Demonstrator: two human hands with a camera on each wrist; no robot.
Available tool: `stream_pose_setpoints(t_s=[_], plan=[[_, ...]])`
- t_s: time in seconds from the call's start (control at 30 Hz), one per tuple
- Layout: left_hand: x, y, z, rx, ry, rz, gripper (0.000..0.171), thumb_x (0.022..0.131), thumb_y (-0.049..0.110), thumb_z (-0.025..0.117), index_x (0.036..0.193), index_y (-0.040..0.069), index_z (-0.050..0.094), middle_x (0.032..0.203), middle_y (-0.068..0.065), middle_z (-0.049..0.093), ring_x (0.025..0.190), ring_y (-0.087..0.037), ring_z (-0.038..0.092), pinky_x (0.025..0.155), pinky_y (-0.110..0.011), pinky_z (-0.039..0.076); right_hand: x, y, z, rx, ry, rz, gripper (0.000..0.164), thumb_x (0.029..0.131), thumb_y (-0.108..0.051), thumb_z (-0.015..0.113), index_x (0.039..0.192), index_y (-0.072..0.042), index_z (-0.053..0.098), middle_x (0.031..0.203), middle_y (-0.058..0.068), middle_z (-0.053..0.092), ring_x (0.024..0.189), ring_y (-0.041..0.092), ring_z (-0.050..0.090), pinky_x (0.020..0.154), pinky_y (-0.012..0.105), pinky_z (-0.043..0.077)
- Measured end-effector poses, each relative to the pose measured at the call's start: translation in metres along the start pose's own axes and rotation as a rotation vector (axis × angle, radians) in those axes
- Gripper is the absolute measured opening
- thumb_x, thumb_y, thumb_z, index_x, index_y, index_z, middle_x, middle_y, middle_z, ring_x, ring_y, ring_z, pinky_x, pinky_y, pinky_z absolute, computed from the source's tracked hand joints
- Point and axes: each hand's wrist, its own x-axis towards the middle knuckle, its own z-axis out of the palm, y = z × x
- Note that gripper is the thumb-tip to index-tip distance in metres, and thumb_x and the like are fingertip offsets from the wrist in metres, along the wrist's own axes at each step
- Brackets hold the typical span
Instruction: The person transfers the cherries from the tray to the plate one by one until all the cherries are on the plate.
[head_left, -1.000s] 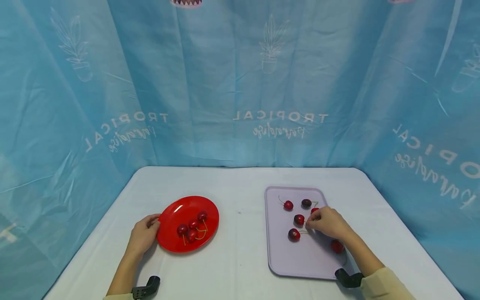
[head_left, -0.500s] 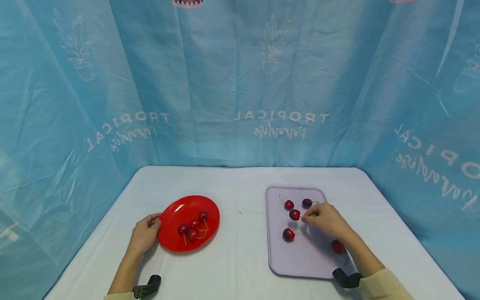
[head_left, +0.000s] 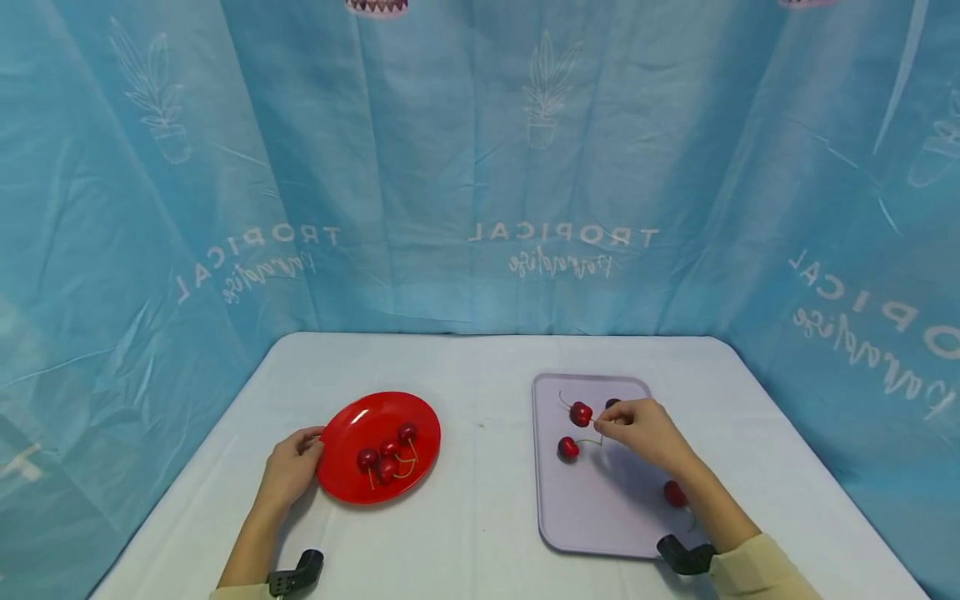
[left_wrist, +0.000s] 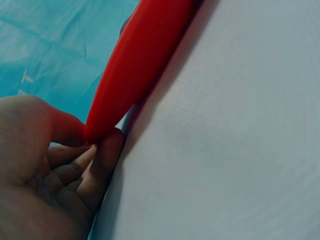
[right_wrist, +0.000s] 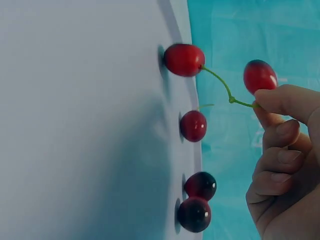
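My left hand [head_left: 291,467] pinches the near-left rim of a red plate [head_left: 347,479], thumb above and fingers beneath, as the left wrist view shows. Several cherries [head_left: 387,470] with stems lie in the plate. Over the lavender tray [head_left: 577,521], my right hand [head_left: 643,429] pinches a green stem [right_wrist: 220,80] between thumb and forefinger. From this pinch one cherry [right_wrist: 184,60] reaches toward the tray surface, and another cherry [right_wrist: 260,76] hangs close by the fingertips. The right fingers partly cover a dark cherry [head_left: 612,403] in the head view.
Another cherry [head_left: 675,493] lies on the tray beside the right forearm. Two dark cherries [right_wrist: 194,215] and a red one [right_wrist: 193,126] sit farther along it. White cloth [head_left: 480,500] covers the table, with a blue printed curtain [head_left: 480,167] around its back and sides.
My right hand has moved left and toward the back of the tray, drawing the pinched stem and its two cherries along. The left hand and plate have stayed in place.
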Motion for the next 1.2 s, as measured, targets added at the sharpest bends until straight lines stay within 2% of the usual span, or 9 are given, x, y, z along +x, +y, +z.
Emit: stream_pose_setpoints(t_s=[0.17,0.3,0.57,0.8,0.97,1.2], plan=[[-0.001,-0.001,0.000,-0.005,0.000,0.004,0.039,0.099,0.015,0.045,0.132,-0.005,0.050,0.124,-0.026,0.055,0.111,-0.038,0.052,0.093,-0.051,0.047,0.003,-0.006,0.006,0.054,0.012,0.003,0.014,0.084,-0.024,0.074,0.087,-0.011,0.075,0.077,0.008,0.067,0.068,0.019,0.052,0.057,0.028,0.045],[-0.002,0.001,0.000,-0.006,0.000,0.009,0.039,0.099,0.014,0.045,0.132,-0.005,0.050,0.123,-0.026,0.055,0.110,-0.038,0.053,0.092,-0.051,0.047,0.005,-0.011,0.012,0.074,0.022,-0.005,0.012,0.084,-0.022,0.075,0.086,-0.010,0.075,0.073,0.009,0.066,0.065,0.018,0.052,0.054,0.027,0.043],[-0.002,0.004,-0.002,-0.004,0.006,0.008,0.038,0.099,0.014,0.045,0.131,-0.006,0.051,0.121,-0.026,0.056,0.110,-0.039,0.053,0.092,-0.052,0.047,0.012,-0.029,0.024,0.096,0.019,-0.029,0.011,0.083,-0.024,0.075,0.084,-0.014,0.075,0.067,0.001,0.060,0.064,0.017,0.051,0.052,0.027,0.042],[-0.004,0.005,-0.003,-0.009,0.001,0.016,0.038,0.099,0.013,0.046,0.131,-0.006,0.051,0.121,-0.026,0.057,0.108,-0.038,0.054,0.091,-0.051,0.047,0.018,-0.043,0.033,0.125,0.007,-0.018,0.011,0.083,-0.025,0.075,0.085,-0.014,0.075,0.069,0.008,0.062,0.064,0.018,0.052,0.052,0.027,0.043],[-0.003,0.004,-0.003,-0.005,0.002,0.026,0.038,0.098,0.014,0.047,0.131,-0.006,0.051,0.120,-0.025,0.057,0.107,-0.037,0.054,0.090,-0.050,0.048,0.025,-0.049,0.042,0.131,0.013,-0.040,0.010,0.083,-0.025,0.076,0.084,-0.015,0.075,0.063,0.001,0.057,0.062,0.017,0.049,0.048,0.026,0.038],[-0.003,0.004,-0.003,0.003,0.005,0.020,0.039,0.098,0.013,0.047,0.131,-0.006,0.051,0.120,-0.026,0.057,0.107,-0.038,0.055,0.090,-0.049,0.049,0.031,-0.057,0.053,0.184,-0.002,-0.065,0.007,0.082,-0.021,0.076,0.083,-0.014,0.076,0.061,0.000,0.055,0.060,0.016,0.047,0.048,0.025,0.035]])
